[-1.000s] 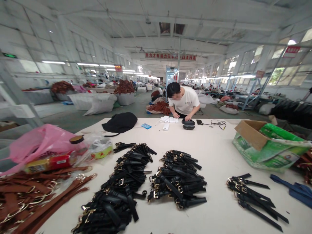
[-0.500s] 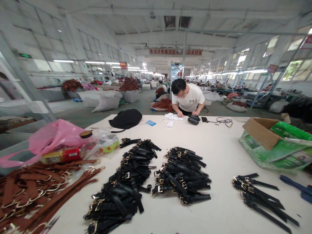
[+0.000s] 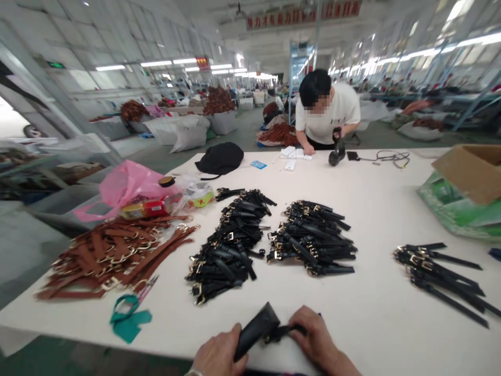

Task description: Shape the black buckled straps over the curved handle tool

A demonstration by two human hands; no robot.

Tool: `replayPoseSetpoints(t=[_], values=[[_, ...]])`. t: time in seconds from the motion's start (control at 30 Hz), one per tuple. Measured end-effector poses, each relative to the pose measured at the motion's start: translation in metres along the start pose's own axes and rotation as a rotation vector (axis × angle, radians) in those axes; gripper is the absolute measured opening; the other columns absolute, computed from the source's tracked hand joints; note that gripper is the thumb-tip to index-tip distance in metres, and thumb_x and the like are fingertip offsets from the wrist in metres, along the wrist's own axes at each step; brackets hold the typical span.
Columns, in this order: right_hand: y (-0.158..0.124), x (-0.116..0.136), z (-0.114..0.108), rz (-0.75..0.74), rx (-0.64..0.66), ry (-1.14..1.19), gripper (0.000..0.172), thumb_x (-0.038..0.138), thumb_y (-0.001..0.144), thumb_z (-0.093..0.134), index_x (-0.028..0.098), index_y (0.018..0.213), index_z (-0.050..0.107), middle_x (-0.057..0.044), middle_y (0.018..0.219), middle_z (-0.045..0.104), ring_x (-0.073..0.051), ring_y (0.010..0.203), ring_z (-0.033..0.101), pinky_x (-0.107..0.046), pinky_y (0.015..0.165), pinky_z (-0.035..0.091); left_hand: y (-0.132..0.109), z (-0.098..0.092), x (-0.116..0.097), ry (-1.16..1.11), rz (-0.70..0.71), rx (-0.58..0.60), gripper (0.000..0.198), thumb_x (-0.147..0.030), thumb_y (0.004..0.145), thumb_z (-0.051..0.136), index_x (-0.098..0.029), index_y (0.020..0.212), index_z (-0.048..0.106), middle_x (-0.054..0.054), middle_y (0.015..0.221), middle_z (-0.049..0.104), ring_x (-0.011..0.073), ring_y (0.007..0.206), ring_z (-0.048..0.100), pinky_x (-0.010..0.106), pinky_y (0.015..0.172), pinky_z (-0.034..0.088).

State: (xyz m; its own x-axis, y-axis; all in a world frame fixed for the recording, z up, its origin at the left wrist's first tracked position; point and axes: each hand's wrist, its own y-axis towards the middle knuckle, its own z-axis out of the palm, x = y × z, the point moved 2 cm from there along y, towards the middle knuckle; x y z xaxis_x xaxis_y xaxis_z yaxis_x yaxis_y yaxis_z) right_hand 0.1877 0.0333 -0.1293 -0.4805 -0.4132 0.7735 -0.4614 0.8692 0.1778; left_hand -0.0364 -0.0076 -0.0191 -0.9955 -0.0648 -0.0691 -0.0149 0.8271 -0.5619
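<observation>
My left hand (image 3: 219, 351) is closed around a wide black leather strap (image 3: 258, 328) at the near edge of the table. The strap tilts up to the right. Beside it, my right hand (image 3: 315, 334) pinches a narrow black buckle strap (image 3: 282, 330), its fingers curled. Near the wide strap's far end the two pieces meet; whether they are joined I cannot tell. Beyond my hands lie a pile of black buckle straps (image 3: 223, 256) and a second black pile (image 3: 313, 237). A smaller group of black straps (image 3: 434, 271) lies at the right.
Brown straps with metal rings (image 3: 105, 250) are heaped at the left, near teal-handled scissors (image 3: 131, 318). A pink bag (image 3: 125, 185) and a green box (image 3: 465, 203) flank the table (image 3: 376, 324). Across it, a person (image 3: 326, 112) holds a dark object. A black cap (image 3: 219, 158) lies nearby.
My view has tipped downward and swung left, bringing both hands and the straps in them into sight. The person opposite has lifted the dark object off the table.
</observation>
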Motion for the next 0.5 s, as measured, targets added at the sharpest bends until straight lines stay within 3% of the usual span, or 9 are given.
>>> replayPoseSetpoints(t=[0.17,0.33,0.5], values=[[-0.002,-0.002,-0.001,-0.011,0.004,0.035,0.01,0.029,0.079,0.055,0.02,0.077,0.059,-0.003,0.073,0.06,-0.017,0.073,0.053,-0.029,0.068,0.041,-0.009,-0.004,0.008,0.029,0.015,0.019,0.039,-0.035,0.074,0.044,-0.02,0.109,0.048,0.008,0.094,0.063,0.0269,0.088,0.058,0.04,0.077,0.044],[-0.003,-0.001,-0.001,-0.047,-0.019,0.027,0.007,0.026,0.079,0.055,0.02,0.079,0.059,-0.003,0.072,0.059,-0.016,0.073,0.052,-0.03,0.067,0.041,-0.013,-0.007,-0.006,0.0,0.069,0.016,0.033,-0.037,0.073,0.043,-0.022,0.102,0.049,0.007,0.088,0.064,0.0267,0.083,0.059,0.039,0.073,0.045],[-0.004,0.0,-0.004,-0.093,0.0,0.059,0.005,0.021,0.078,0.054,0.019,0.075,0.057,-0.004,0.073,0.058,-0.017,0.075,0.051,-0.032,0.068,0.041,-0.001,-0.005,-0.019,-0.027,0.118,0.04,0.027,-0.037,0.071,0.045,-0.024,0.094,0.052,0.006,0.086,0.064,0.0252,0.081,0.059,0.036,0.071,0.045]])
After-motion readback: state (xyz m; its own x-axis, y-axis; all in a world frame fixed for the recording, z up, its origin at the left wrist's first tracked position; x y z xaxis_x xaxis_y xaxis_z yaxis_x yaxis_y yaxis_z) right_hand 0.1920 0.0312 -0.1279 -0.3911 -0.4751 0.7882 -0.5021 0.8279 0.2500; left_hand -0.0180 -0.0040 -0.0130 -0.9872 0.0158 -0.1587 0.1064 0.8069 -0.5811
